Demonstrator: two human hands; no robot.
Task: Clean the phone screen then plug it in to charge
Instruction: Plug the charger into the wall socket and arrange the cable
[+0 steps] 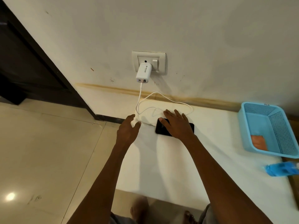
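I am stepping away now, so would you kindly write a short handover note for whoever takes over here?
Right hand: flat on the phone, fingers straight.
Left hand: open beside the phone, at the white cable, gripping nothing.
Charger sits in the wall socket, cable attached; its other end reaches the phone's left edge, connection unclear.
Cloth lies in the blue basket.
Left: confirm plug, check switch.

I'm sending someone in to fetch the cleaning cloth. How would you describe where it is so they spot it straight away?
Look at the white table against the wall; at its right end stands a light blue mesh basket. The cloth lies flat in the basket's near corner. It is the only orange thing there, unlike the blue bottle lying outside the basket.
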